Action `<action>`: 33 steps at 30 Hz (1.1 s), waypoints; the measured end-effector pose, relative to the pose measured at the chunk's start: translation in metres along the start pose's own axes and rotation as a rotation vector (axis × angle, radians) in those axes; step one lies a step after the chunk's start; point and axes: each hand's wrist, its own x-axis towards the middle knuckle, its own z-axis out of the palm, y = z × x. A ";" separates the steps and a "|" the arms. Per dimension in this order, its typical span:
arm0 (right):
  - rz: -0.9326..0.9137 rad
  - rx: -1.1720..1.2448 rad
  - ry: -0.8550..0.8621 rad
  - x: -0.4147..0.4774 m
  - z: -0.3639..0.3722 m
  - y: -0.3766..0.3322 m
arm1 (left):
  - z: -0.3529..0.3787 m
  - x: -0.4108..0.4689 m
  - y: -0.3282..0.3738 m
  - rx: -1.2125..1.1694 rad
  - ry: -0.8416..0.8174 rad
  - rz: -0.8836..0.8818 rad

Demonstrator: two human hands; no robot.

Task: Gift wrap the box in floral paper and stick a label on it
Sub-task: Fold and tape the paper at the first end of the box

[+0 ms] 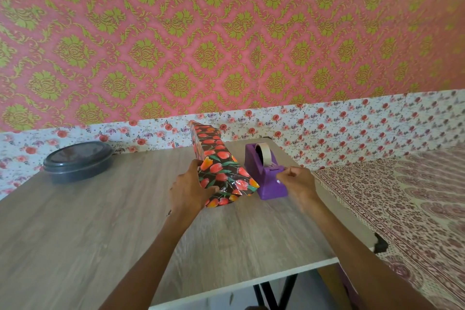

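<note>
the long box [216, 158], wrapped in glossy dark paper printed with red and orange tulips, lies near the middle of the pale wood-grain table [100, 221], its length running away from the person and its near end loosely folded. the left hand [188, 189] grips that near end, thumb on the upper edge and fingers curled over the folded paper, while the right hand [298, 182], fingers curled, sits at the front of the purple plastic tape dispenser [261, 171] just right of the box; blur hides whether it pinches any tape. a round dark lidded container [78, 161] sits well apart at the table's far left, and a patterned maroon-and-cream bedspread [402, 196] lies to the right.
</note>
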 end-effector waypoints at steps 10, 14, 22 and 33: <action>-0.301 -0.124 0.041 -0.026 -0.018 -0.003 | 0.002 0.003 0.001 0.007 0.009 0.010; -0.299 0.103 -0.013 -0.065 0.001 -0.014 | 0.001 0.000 0.000 0.011 0.007 0.008; -0.201 0.234 -0.103 -0.103 0.068 -0.020 | -0.002 -0.003 0.003 0.037 0.023 0.013; -0.151 0.050 -0.030 -0.070 0.123 0.001 | -0.001 -0.003 0.001 0.043 0.031 0.011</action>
